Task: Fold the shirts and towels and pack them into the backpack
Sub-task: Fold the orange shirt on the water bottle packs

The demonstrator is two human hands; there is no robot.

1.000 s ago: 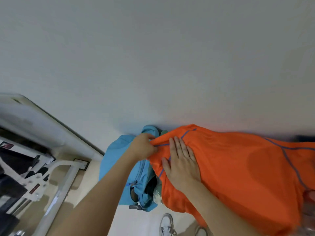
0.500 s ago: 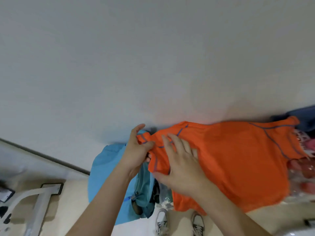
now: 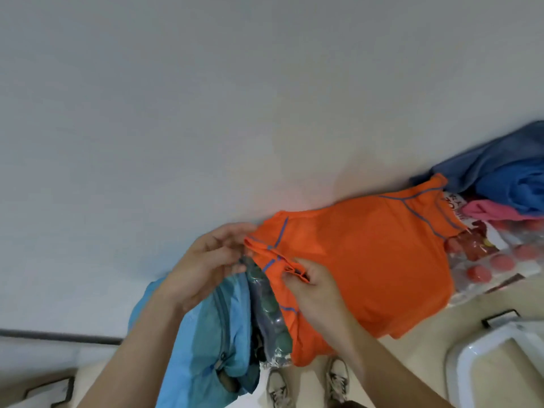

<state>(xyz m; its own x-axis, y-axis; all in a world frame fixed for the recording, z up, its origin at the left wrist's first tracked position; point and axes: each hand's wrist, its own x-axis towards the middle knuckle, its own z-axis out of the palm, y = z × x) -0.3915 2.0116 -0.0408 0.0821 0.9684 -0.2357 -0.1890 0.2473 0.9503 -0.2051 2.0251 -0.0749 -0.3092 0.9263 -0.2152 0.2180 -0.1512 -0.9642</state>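
head view: right grip (image 3: 309,285) pinches orange shirt (image 3: 368,260), left grip (image 3: 206,269) spread beside, bottle pack (image 3: 272,313) between shirt and backpack (image 3: 206,348).

Orange shirt (image 3: 368,260) w/ blue seams, light-blue backpack (image 3: 206,334), dark-blue cloth (image 3: 500,169), pink cloth (image 3: 488,212), white table (image 3: 206,113)

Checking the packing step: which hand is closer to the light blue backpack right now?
Left. The left hand hovers just above the backpack; the right hand is farther right, pinching the orange shirt.
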